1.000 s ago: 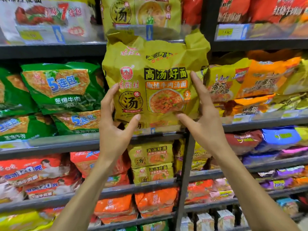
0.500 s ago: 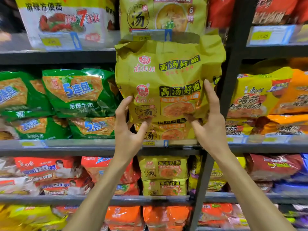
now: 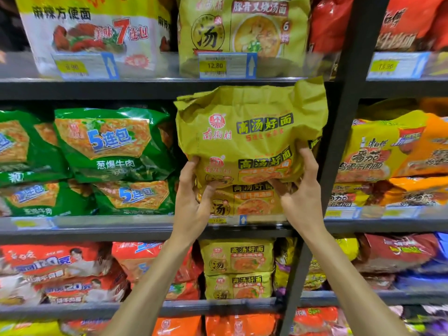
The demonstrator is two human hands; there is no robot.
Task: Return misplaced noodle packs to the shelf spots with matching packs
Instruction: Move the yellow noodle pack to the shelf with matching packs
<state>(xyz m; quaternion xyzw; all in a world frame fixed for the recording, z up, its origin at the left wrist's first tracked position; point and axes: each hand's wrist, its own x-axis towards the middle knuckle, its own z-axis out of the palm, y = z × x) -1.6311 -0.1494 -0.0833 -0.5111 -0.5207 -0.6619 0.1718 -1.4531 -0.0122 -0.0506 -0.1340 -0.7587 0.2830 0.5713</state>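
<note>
The left hand [image 3: 194, 204] and right hand [image 3: 300, 197] each gripped a lower corner of the yellow 高汤好面 noodle pack [image 3: 249, 132], just above a matching pack [image 3: 249, 202].

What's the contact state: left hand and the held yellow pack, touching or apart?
Touching. Head view: the left hand grips the yellow pack at its lower left corner, fingers on its side edge, thumb pressed against its front.

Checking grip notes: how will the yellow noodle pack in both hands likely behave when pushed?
Probably floppy: the yellow noodle pack is crumpled and slack on top. Likely light for its size, since the left hand and right hand hold only its lower part.
</note>
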